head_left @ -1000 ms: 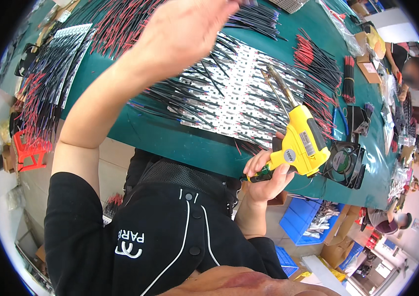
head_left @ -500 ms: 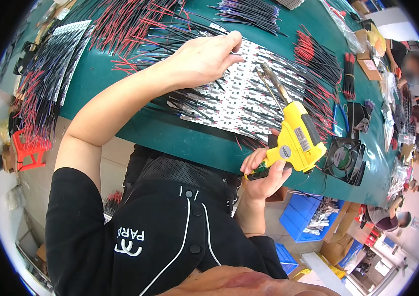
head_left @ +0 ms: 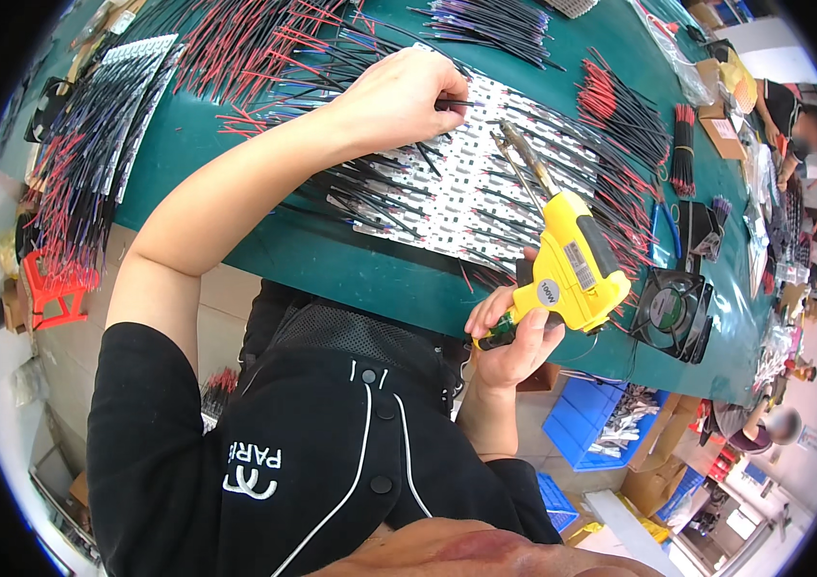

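Holding yellow soldering gun in right hand, grip curled round handle | left hand, grip pinching dark wire at white board panel | panel on green bench, gun tip over it

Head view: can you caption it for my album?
Right hand grips a yellow soldering gun while the left hand pinches a black wire over white circuit boards.

Open to a low reach along the bare near strip of dark green tabletop, between the front edge and white circuit-board panels fringed with black wires; blocked at right by the yellow pistol-shaped soldering tool in the right hand; barred overhead, across the panels' left half, by the left hand and bare forearm.
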The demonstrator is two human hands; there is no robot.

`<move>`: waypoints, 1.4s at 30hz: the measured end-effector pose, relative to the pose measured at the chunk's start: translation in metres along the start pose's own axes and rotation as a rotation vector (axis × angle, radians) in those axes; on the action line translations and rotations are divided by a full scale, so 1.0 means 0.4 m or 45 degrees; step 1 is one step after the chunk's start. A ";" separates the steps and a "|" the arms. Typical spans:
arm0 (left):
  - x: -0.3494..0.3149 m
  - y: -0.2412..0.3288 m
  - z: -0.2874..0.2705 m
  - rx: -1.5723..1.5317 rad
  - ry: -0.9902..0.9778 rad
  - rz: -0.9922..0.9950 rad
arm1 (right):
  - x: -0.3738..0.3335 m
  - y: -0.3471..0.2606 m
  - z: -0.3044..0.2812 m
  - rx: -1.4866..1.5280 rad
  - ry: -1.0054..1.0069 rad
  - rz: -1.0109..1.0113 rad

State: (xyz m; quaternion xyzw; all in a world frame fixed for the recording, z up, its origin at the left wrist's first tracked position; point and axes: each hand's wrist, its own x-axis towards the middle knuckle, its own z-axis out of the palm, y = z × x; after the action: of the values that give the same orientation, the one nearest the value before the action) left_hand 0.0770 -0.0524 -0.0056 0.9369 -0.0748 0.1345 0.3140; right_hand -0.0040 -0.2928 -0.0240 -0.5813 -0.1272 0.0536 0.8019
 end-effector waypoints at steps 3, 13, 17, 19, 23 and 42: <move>0.012 0.006 -0.002 0.028 -0.069 -0.110 | -0.006 0.001 0.001 -0.048 -0.025 0.002; 0.038 0.012 -0.014 0.024 -0.148 -0.109 | -0.015 0.011 0.004 -0.067 -0.012 0.017; 0.039 0.017 -0.020 0.021 -0.185 -0.120 | -0.014 0.006 0.005 -0.120 -0.033 0.045; 0.040 0.018 -0.022 0.015 -0.179 -0.112 | -0.012 0.004 0.006 -0.125 -0.049 0.058; 0.045 0.023 -0.027 0.008 -0.199 -0.132 | -0.011 0.008 0.008 -0.138 -0.042 0.064; 0.051 0.020 -0.027 0.047 -0.222 -0.102 | -0.010 -0.002 0.008 -0.047 -0.047 -0.021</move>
State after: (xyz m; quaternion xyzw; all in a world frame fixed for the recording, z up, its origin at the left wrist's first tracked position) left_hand 0.0924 -0.0532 0.0135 0.9529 -0.0617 0.0411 0.2942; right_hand -0.0087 -0.2910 -0.0230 -0.5940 -0.1478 0.0555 0.7888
